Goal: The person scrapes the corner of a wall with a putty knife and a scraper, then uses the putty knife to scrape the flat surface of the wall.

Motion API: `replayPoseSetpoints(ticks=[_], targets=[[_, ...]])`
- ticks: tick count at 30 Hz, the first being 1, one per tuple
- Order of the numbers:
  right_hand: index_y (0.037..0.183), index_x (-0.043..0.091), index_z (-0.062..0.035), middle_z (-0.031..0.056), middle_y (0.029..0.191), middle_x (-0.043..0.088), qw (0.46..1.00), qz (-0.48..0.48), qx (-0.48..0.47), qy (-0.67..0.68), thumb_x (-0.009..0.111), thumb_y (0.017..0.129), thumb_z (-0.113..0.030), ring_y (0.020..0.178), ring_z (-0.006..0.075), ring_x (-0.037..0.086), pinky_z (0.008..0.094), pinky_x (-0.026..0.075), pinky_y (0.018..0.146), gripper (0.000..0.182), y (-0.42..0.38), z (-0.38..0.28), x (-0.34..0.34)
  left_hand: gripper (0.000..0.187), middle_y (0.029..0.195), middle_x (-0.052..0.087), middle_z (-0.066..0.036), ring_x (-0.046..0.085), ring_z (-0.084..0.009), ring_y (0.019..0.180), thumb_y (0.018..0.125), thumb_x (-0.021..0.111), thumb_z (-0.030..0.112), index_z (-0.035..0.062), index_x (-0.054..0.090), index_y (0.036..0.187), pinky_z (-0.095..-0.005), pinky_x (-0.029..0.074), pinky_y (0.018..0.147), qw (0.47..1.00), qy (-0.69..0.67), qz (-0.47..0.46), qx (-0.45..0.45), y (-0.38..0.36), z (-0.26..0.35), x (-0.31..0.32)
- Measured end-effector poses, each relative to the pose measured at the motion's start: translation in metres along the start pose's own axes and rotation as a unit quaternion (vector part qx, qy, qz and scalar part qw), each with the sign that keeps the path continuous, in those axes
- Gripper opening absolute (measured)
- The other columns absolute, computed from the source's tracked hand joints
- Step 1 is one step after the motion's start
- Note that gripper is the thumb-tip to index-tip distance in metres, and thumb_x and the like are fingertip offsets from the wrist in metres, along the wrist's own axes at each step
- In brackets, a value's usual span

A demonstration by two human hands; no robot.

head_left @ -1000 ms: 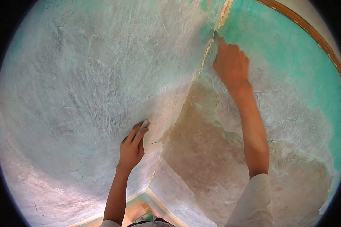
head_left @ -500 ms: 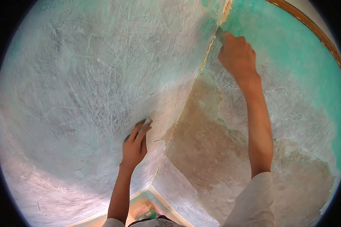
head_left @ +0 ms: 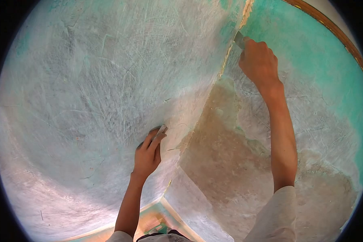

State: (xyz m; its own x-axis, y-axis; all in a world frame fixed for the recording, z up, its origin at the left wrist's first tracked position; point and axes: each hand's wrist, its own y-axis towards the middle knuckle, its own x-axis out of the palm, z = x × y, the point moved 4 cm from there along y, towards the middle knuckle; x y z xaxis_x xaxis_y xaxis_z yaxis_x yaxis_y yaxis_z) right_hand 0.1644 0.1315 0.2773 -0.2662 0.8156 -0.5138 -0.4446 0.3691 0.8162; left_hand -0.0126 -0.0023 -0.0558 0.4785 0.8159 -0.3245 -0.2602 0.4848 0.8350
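My right hand (head_left: 259, 62) is closed around a scraper (head_left: 239, 39). Its flat grey blade points up and left, with the tip right at the yellowish seam (head_left: 226, 60) where two wall faces meet. Lower down, my left hand (head_left: 147, 155) rests against the scuffed grey wall (head_left: 109, 80) on the left, fingers closed on a small flat tool with a grey end (head_left: 162, 129); its kind I cannot tell. A dark edge shows behind those fingers.
Green paint (head_left: 310, 60) covers the upper right wall face. Below it lies a bare brown patch (head_left: 222, 161). A brown wooden trim (head_left: 326, 20) curves along the upper right. At bottom centre, the floor (head_left: 149, 222) meets the wall corner.
The whole view has shifted slightly, so walls and both hands appear a little further right. The scraper stays at the seam, and both hands keep their hold.
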Motion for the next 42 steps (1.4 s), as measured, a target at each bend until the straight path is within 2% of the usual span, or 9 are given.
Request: replayPoseSetpoints(ticks=[9,12,24,27,30,33,36,39,42], targets=[[0.087,0.067,0.0025,0.0256,0.09,0.071,1.0,-0.001,-0.017,0.002,0.061,0.085,0.001,0.088,0.0436,0.072,0.0513,0.059,0.074,0.006,0.002,0.005,-0.007,0.039,0.134,0.063,-0.012,0.072,-0.0329,0.092,0.089,0.06,-0.008,0.0121,0.065,0.123,-0.0396,0.06,0.072,1.0,0.005,0.012,0.012,0.0,0.001,0.0],[0.086,0.067,0.0023,0.0256,0.089,0.071,0.999,0.032,0.004,-0.002,0.061,0.084,0.001,0.087,0.0437,0.072,0.0512,0.059,0.074,0.006,-0.003,0.009,-0.006,0.039,0.133,0.064,-0.011,0.072,-0.0326,0.091,0.089,0.06,-0.008,0.012,0.065,0.123,-0.0396,0.059,0.071,1.0,0.0,0.01,0.001,0.001,0.002,0.0],[0.09,0.069,0.0029,0.0256,0.091,0.071,1.0,0.003,-0.029,-0.011,0.066,0.083,-0.001,0.088,0.0446,0.072,0.0517,0.059,0.076,0.009,-0.006,-0.004,-0.002,0.039,0.131,0.065,-0.012,0.071,-0.0329,0.085,0.089,0.061,-0.008,0.0122,0.065,0.122,-0.0398,0.059,0.071,0.999,0.011,0.032,0.018,0.0,0.0,0.002],[0.091,0.069,0.0027,0.0256,0.092,0.07,1.0,0.001,0.012,0.012,0.065,0.084,-0.001,0.09,0.0445,0.072,0.0522,0.059,0.077,0.009,-0.009,0.001,-0.014,0.039,0.131,0.065,-0.012,0.071,-0.0329,0.086,0.088,0.061,-0.008,0.012,0.066,0.122,-0.0399,0.059,0.071,1.0,0.0,0.018,0.003,0.001,0.001,0.002],[0.109,0.07,0.0021,0.0302,0.096,0.071,0.999,-0.049,0.012,0.011,0.063,0.09,-0.007,0.093,0.0475,0.071,0.0537,0.058,0.082,0.023,-0.004,0.003,0.005,0.04,0.13,0.065,-0.013,0.072,-0.033,0.086,0.088,0.061,-0.008,0.012,0.066,0.122,-0.0399,0.059,0.071,1.0,0.014,0.02,0.007,-0.001,0.001,0.001],[0.092,0.07,0.0035,0.0261,0.091,0.07,0.999,-0.012,0.014,0.03,0.065,0.084,-0.002,0.09,0.0446,0.072,0.0521,0.059,0.077,0.011,-0.014,0.002,-0.004,0.04,0.13,0.065,-0.013,0.072,-0.0335,0.087,0.088,0.061,-0.008,0.012,0.066,0.122,-0.0401,0.059,0.071,1.0,0.008,0.026,0.012,0.0,0.002,0.0],[0.092,0.07,0.0041,0.0267,0.09,0.071,0.999,0.019,0.022,0.023,0.063,0.085,-0.002,0.09,0.0454,0.072,0.0521,0.059,0.077,0.012,-0.014,0.002,0.005,0.04,0.131,0.065,-0.013,0.072,-0.0343,0.089,0.089,0.061,-0.008,0.0119,0.066,0.122,-0.0404,0.059,0.072,1.0,-0.001,0.004,-0.01,0.0,0.0,0.001],[0.093,0.071,0.0039,0.0275,0.091,0.071,0.999,-0.001,0.018,0.044,0.062,0.086,-0.003,0.09,0.0461,0.072,0.0525,0.059,0.076,0.013,-0.009,0.008,0.007,0.039,0.132,0.064,-0.012,0.072,-0.0343,0.091,0.089,0.061,-0.008,0.0117,0.065,0.122,-0.0407,0.059,0.074,1.0,0.006,0.024,0.009,0.001,0.003,0.001],[0.093,0.071,0.0034,0.0276,0.093,0.072,0.996,0.041,0.042,0.062,0.062,0.086,-0.003,0.091,0.0457,0.072,0.0527,0.059,0.075,0.013,-0.011,0.017,-0.008,0.039,0.133,0.064,-0.012,0.072,-0.0347,0.093,0.089,0.061,-0.009,0.0115,0.065,0.122,-0.0409,0.059,0.076,1.0,0.0,0.013,0.002,0.001,0.003,0.0]])
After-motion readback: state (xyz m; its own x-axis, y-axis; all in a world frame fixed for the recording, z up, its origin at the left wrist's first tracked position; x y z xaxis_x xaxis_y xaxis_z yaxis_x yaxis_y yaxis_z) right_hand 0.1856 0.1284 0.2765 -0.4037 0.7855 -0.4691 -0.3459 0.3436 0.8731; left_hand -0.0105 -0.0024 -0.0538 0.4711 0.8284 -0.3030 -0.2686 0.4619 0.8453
